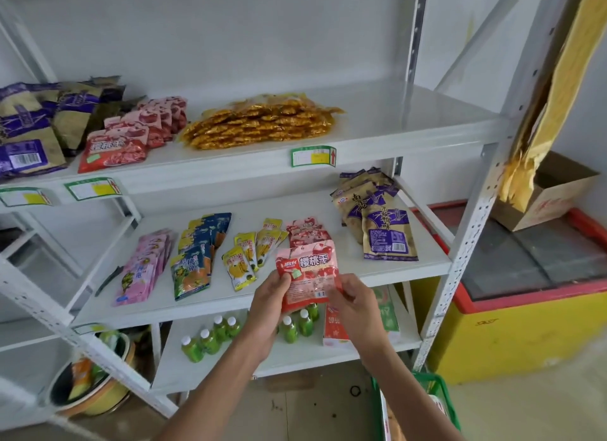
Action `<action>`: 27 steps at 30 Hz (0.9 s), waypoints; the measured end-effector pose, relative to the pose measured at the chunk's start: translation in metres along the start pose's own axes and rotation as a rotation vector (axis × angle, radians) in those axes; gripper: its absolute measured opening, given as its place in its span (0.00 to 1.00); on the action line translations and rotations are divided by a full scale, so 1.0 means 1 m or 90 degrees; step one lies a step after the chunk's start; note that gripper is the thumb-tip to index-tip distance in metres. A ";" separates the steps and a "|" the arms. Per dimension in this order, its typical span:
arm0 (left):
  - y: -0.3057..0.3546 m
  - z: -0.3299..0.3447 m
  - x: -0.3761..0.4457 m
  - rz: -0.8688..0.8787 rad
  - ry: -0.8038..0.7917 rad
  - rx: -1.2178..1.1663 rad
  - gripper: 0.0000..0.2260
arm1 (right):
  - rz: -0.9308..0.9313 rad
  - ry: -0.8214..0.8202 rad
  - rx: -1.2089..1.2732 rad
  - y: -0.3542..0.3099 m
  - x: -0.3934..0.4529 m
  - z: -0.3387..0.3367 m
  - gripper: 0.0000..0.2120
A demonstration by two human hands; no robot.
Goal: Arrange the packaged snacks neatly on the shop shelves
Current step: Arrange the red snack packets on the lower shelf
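Note:
Both hands hold one red cherry snack packet (308,269) upright in front of the middle shelf (328,207). My left hand (271,296) pinches its lower left edge and my right hand (353,301) pinches its lower right edge. Just behind the packet lies a row of the same red packets (307,232). On that shelf there are also yellow packets (249,253), blue packets (197,250), pink packets (144,266) and purple-brown bags (377,217).
The top shelf (410,121) carries purple bags (29,128), red packets (131,135) and golden packets (259,120). Green bottles (216,335) stand on the bottom shelf. A green basket (440,394) sits low right, a yellow-red freezer (525,329) to the right, a bowl (92,384) low left.

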State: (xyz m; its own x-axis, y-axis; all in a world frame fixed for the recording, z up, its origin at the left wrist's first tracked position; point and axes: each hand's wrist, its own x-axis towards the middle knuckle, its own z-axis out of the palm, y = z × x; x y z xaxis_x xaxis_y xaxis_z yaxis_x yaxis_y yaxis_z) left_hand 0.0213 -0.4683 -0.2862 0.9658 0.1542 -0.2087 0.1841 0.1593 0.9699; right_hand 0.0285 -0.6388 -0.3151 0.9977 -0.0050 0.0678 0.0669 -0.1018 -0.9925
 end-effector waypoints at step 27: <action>-0.092 -0.026 0.238 0.099 0.032 0.404 0.21 | -0.134 -0.143 -0.595 0.127 0.177 0.046 0.18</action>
State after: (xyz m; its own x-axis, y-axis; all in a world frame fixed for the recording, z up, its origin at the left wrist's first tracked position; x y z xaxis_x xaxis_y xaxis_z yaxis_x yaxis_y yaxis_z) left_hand 0.2298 -0.4210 -0.4284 0.9829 0.1775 -0.0501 0.1298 -0.4731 0.8714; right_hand 0.2146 -0.6064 -0.4335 0.9519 0.2830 0.1175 0.3041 -0.8253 -0.4758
